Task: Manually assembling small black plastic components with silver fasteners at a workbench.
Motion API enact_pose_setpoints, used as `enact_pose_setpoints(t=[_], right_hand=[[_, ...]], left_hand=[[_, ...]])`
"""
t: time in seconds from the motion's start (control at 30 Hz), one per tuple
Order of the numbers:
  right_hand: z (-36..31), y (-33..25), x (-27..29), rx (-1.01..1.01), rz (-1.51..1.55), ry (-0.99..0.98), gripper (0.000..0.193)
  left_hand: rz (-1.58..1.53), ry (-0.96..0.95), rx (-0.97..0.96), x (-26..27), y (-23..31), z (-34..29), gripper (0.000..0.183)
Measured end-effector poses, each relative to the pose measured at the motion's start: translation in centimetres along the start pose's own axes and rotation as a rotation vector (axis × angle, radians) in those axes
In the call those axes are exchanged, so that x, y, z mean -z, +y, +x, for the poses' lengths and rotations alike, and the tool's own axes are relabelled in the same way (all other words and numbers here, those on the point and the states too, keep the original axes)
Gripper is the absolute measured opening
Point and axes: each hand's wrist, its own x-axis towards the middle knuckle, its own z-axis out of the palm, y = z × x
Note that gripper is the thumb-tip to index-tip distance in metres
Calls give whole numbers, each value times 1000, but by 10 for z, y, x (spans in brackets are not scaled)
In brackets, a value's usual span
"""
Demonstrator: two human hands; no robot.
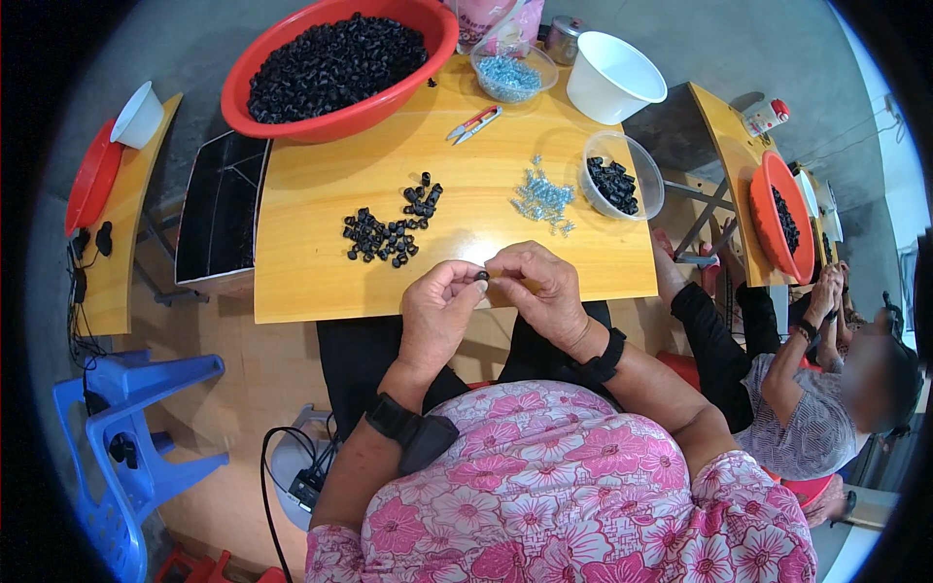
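Between the thumb and finger of my left hand [437,309] is a small black plastic part [482,276], held just over the near edge of the table. My right hand [542,290] meets it from the other side with thumb and fingers pinched; whatever lies in that pinch is too small to make out. Beyond my left hand lies a loose pile of similar black parts [379,236]. A heap of small shiny bluish metal pieces [544,199] sits past my right hand, beside a clear round tub [649,173] with black parts in it.
On the yellow table [311,277] stand a large red basin [442,49] full of black parts, a clear bowl [486,83] of bluish pieces, a white tub [607,87] and red-handled snips [474,125]. A blue plastic stool [146,379] is at left; a co-worker [797,408] sits at right.
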Motion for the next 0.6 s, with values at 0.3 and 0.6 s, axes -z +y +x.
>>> enact_pose_setpoints(t=[0.3,0.6], right_hand=[[0,8,3,95,-92,-87,20],[71,9,2,43,-227,-149,19]], left_hand=[[-102,24,-10,-1,-3,-2,12],[22,9,-70,0,4,-4,12]])
